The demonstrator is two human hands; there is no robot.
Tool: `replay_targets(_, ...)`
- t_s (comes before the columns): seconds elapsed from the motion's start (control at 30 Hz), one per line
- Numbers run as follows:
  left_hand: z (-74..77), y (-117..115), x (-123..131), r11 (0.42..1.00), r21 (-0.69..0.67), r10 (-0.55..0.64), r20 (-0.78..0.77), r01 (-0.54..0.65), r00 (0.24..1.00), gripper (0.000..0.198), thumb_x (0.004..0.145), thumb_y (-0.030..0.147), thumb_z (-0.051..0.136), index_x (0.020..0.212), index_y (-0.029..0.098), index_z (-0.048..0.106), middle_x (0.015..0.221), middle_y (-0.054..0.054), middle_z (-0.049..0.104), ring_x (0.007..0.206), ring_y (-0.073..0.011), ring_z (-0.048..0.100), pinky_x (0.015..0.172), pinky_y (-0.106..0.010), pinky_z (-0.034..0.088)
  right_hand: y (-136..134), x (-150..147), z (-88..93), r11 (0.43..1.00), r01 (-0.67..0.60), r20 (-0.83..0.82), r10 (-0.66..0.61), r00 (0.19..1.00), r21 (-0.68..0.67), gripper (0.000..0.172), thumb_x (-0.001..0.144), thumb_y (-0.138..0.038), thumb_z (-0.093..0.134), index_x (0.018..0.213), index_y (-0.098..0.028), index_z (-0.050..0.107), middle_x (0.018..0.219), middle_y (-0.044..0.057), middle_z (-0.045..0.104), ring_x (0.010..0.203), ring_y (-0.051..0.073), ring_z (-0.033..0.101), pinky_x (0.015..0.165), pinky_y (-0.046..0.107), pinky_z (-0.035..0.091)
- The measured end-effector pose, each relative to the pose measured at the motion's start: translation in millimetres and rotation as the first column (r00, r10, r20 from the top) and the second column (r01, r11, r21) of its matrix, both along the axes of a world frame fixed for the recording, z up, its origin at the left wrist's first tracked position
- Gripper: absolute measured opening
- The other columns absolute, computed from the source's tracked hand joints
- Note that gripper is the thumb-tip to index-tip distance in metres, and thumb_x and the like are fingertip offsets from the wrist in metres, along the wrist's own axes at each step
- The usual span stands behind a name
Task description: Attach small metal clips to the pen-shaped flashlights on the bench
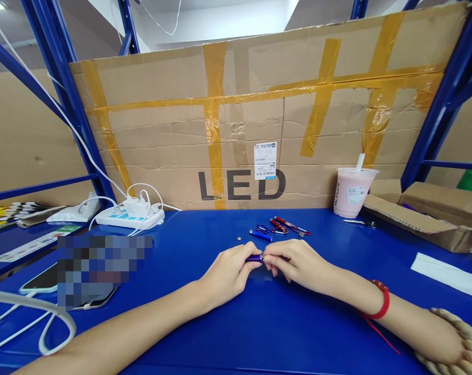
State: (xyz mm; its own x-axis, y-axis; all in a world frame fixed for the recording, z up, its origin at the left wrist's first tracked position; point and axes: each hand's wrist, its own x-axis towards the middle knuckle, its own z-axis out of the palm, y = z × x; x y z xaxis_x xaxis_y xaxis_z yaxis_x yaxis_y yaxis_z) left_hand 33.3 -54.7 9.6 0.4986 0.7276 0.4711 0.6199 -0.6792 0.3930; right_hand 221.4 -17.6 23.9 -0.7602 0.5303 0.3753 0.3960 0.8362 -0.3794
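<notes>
Over the middle of the blue table, my left hand [232, 268] is closed in a pinch on a small purple metal tube [253, 258], which looks like a mini flashlight. The fingertips of my right hand [293, 259] are pinched at the tube's silver end, partly hiding it. Just beyond my hands lies a blue tube [260, 235] of similar size. Behind it are red tubes [278, 226] with small carabiner clips. A small round silver piece [239, 238] like a button cell rests to their left, and another silver piece [301, 235] sits to their right.
A pink drink cup [352, 192] with a straw stands at the back right, beside an open cardboard box [431, 213]. A white strip [450, 276] lies at right. On the left are a power strip [130, 216], a phone [40, 279] and white cables. Cardboard [161, 146] walls the back.
</notes>
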Motion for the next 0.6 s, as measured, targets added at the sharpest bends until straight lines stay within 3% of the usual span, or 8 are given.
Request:
replay_targets(0.1, -1.6, 2, -1, 0.999, 0.052, 0.005, -0.045, -0.002, 0.999, 0.012, 0.09, 0.021, 0.041, 0.08, 0.019, 0.048, 0.083, -0.002, 0.063, 0.076, -0.0146, 0.058, 0.07, -0.023, 0.043, -7, -5, -1.0, 0.975, 0.064, -0.021, -0.07, 0.997, -0.214, 0.035, 0.091, -0.029, 0.036, 0.062, -0.018, 0.052, 0.054, -0.003, 0.058, 0.041, 0.006, 0.051, 0.051, 0.018, 0.038)
replay_targets(0.23, 0.6, 5, -2, 0.998, 0.056, -0.001, -0.115, 0.008, 0.993, 0.015, 0.091, 0.023, 0.04, 0.082, 0.018, 0.05, 0.084, -0.002, 0.063, 0.078, -0.0155, 0.058, 0.072, -0.025, 0.044, -8, -7, -1.7, 0.938, 0.124, -0.007, -0.133, 0.991, -0.325, 0.036, 0.09, -0.034, 0.037, 0.061, -0.017, 0.05, 0.052, -0.004, 0.057, 0.039, 0.006, 0.051, 0.049, 0.018, 0.039)
replay_targets(0.43, 6.2, 8, 0, 1.0, -0.017, -0.02, -0.049, 0.019, 0.999, 0.016, 0.092, 0.025, 0.038, 0.1, 0.02, 0.052, 0.099, -0.002, 0.062, 0.092, -0.0149, 0.057, 0.084, -0.026, 0.043, 4, -4, -5.1, 0.926, 0.157, -0.007, -0.17, 0.985, -0.344, 0.039, 0.089, -0.042, 0.038, 0.063, -0.017, 0.052, 0.052, -0.004, 0.056, 0.039, 0.006, 0.05, 0.048, 0.018, 0.04)
replay_targets(0.6, 5.0, 11, 1, 1.0, 0.013, -0.003, -0.086, 0.005, 0.996, 0.022, 0.093, 0.022, 0.034, 0.093, 0.02, 0.056, 0.093, -0.001, 0.065, 0.087, -0.0153, 0.057, 0.083, -0.027, 0.042, 8, -4, -5.0, 0.932, 0.166, 0.015, -0.171, 0.985, -0.323, 0.039, 0.089, -0.044, 0.038, 0.068, -0.017, 0.058, 0.053, -0.004, 0.057, 0.039, 0.006, 0.051, 0.048, 0.018, 0.039)
